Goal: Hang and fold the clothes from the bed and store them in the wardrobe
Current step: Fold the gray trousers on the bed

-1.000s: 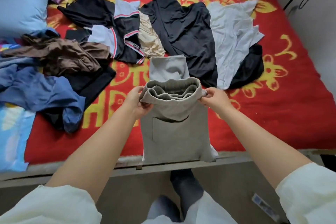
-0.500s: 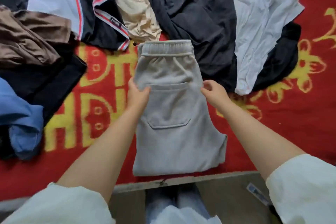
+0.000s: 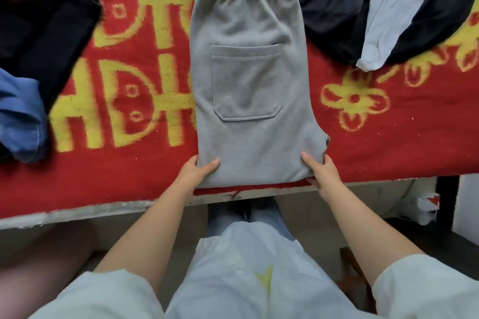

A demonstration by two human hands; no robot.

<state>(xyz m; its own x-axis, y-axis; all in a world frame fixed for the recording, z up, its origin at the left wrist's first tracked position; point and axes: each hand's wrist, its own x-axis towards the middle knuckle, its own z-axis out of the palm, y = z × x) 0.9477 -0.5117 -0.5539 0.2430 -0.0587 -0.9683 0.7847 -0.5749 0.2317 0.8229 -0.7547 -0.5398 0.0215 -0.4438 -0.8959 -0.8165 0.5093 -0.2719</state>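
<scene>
Grey sweatpants (image 3: pixel 248 80) lie flat and folded lengthwise on the red bed cover (image 3: pixel 388 142), back pocket up, waistband at the far end. My left hand (image 3: pixel 197 171) grips the near left corner of the fold, thumb on top. My right hand (image 3: pixel 321 171) grips the near right corner the same way. Other clothes lie around: a black garment (image 3: pixel 44 41) and a blue one (image 3: pixel 20 116) at the left, a dark garment (image 3: pixel 334 5) and a pale grey shirt (image 3: pixel 404 5) at the right.
The bed's near edge (image 3: pixel 103 208) runs across the frame just below my hands. My legs and white top fill the lower middle. A dark piece of furniture (image 3: pixel 445 235) stands at the lower right by the bed.
The waistband end was laid down flat away from me. Both hands slid from the sides of the pants to their near corners, and my view moved closer and lower.
</scene>
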